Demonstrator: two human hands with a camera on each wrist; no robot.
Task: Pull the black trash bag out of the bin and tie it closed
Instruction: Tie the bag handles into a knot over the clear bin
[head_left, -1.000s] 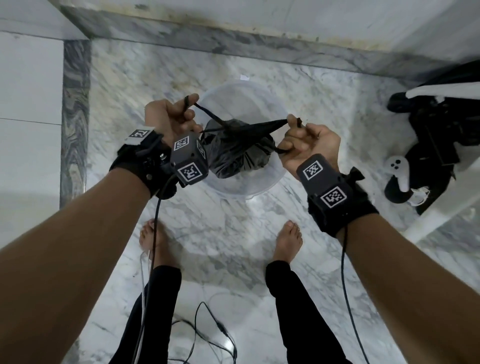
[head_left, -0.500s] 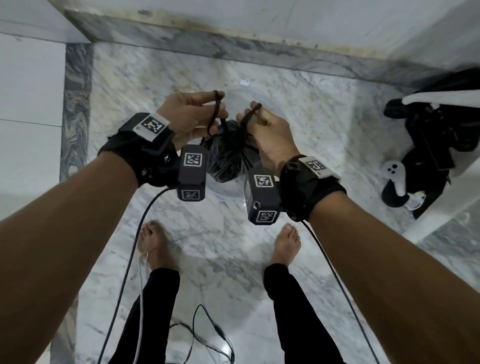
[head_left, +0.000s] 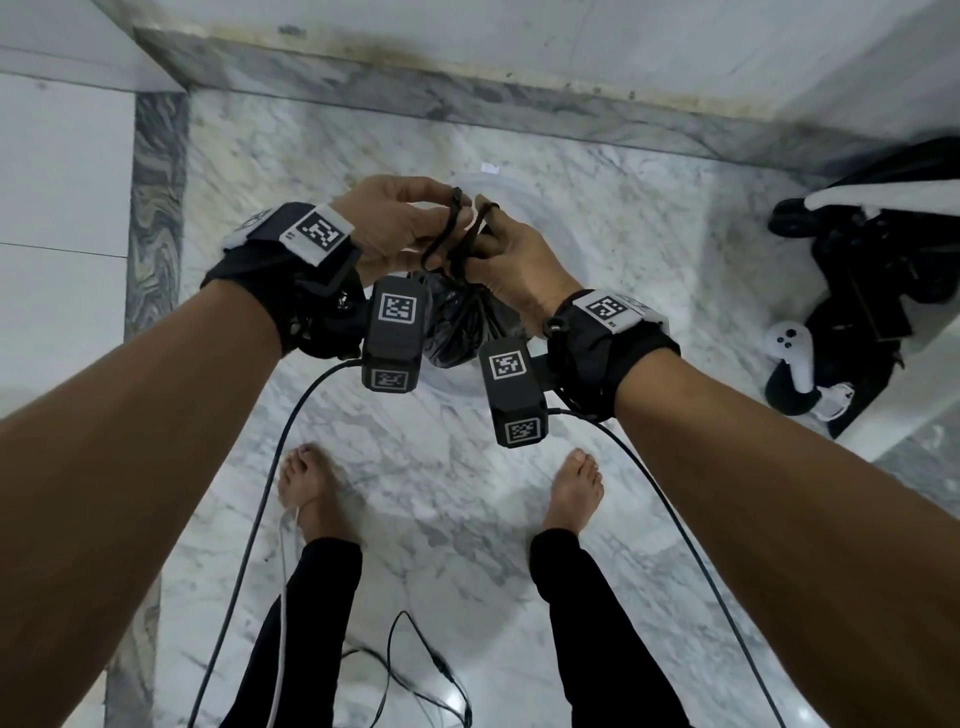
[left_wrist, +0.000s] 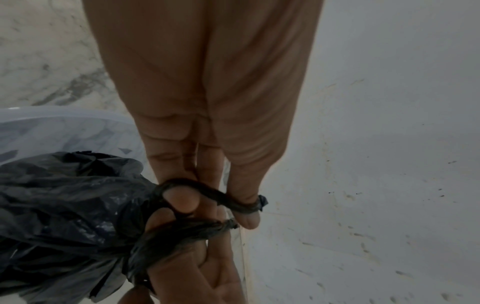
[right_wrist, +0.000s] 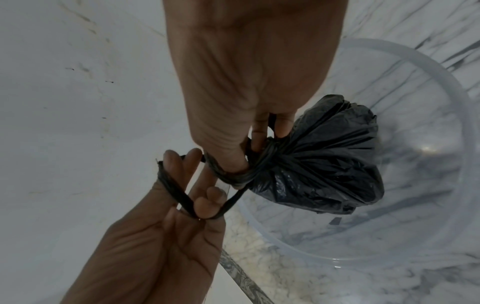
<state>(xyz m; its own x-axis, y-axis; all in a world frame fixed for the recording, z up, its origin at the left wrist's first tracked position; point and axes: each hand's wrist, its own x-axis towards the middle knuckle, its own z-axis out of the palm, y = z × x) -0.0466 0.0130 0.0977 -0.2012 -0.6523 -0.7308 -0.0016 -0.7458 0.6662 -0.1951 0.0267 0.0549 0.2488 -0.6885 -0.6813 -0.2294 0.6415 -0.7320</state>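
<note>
Bag: black trash bag hung gathered and bunched below my two hands, lifted clear above the clear plastic bin, which stood on the marble floor.
Neck: its top was cinched into a tight bunch, with two twisted black strands running from it up to my fingers.
Left hand: my left hand had one strand looped round its fingers, curled and pinching it; in the left wrist view the strand wrapped the thumb.
Right hand: my right hand gripped the other strand, which was wound round a finger right at the bag's neck, the fingertips pressed against the bunch.
Hands together: they met close, knuckles nearly touching, directly over the bin.
Feet: my bare feet stood apart on the marble, just short of the bin.
Cables: black cables trailed from both wrist cameras down to the floor.
Right side: a white controller lay on dark gear, well apart from the bin.
</note>
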